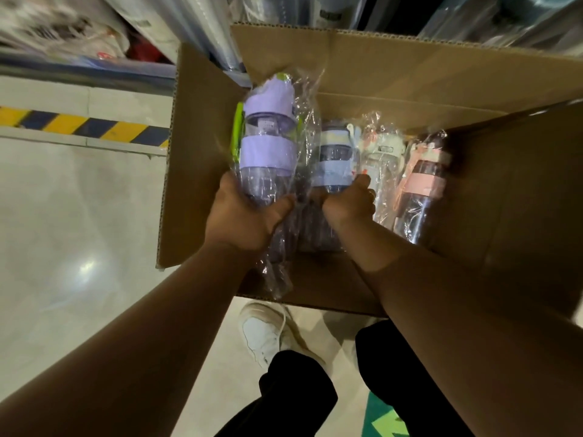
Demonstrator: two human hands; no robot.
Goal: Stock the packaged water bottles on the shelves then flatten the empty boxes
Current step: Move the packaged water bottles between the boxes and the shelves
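An open cardboard box (394, 70) stands on the floor with its flaps up. My left hand (243, 216) grips a purple-lidded water bottle (268, 146) in clear plastic wrap, lifted above the box's left side. My right hand (350, 203) reaches into the box and curls around a wrapped blue-banded bottle (334, 159). To its right, a white bottle (381, 159) and a pink bottle (422, 181) lie wrapped inside the box. The bottom of the box is mostly hidden by my arms.
Shelving (331, 14) with wrapped goods runs along the top, behind the box. A yellow-and-black striped floor strip (85, 124) lies at the left beside pale smooth floor. My white shoe (265, 332) and dark trouser legs are below the box.
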